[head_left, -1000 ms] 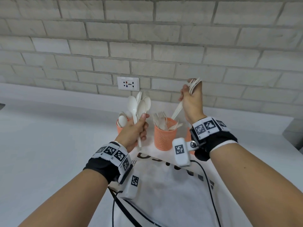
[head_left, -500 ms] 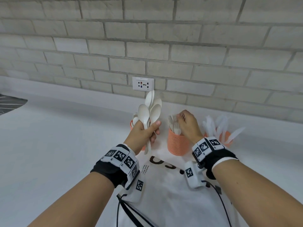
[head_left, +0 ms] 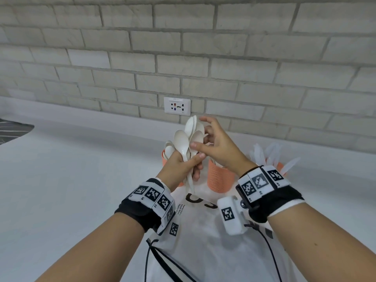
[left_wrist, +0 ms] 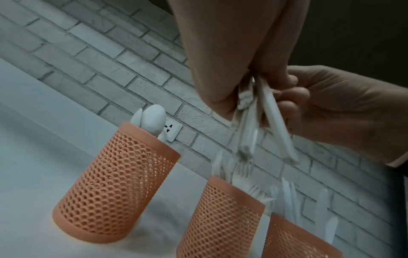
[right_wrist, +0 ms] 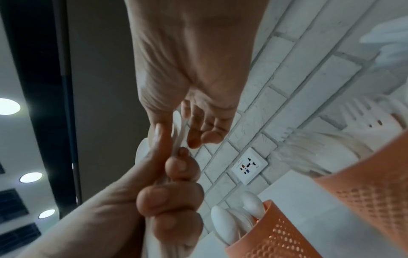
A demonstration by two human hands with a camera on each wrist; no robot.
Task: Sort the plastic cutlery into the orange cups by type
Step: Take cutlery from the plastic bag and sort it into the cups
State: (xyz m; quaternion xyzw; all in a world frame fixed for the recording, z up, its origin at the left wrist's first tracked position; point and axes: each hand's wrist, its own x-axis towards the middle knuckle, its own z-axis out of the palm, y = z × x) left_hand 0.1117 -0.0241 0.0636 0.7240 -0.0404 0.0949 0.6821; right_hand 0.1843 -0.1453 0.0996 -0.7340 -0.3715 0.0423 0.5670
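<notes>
My left hand [head_left: 183,165] grips a bundle of white plastic spoons [head_left: 183,139] by the handles, bowls up, in front of the left orange cup [head_left: 165,157]. That cup [left_wrist: 114,183] holds more spoons. My right hand [head_left: 213,143] is at the bowls of the bundle. Its thumb lies on the front of one spoon and its fingers curl behind. In the right wrist view a spoon [right_wrist: 178,134] shows between thumb and fingers. The middle cup [head_left: 219,178] holds forks and the right cup [head_left: 281,165] holds knives.
The three cups stand in a row near the brick wall, below a wall socket [head_left: 177,106]. A white bag with black lettering and black cords [head_left: 203,251] lies on the white counter [head_left: 81,180] under my forearms. A dark ribbed surface [head_left: 12,129] is at the far left.
My right hand put its white pieces into the right cup, touched the fork cup, then rose left to the spoon bundle. My left hand kept holding the spoons.
</notes>
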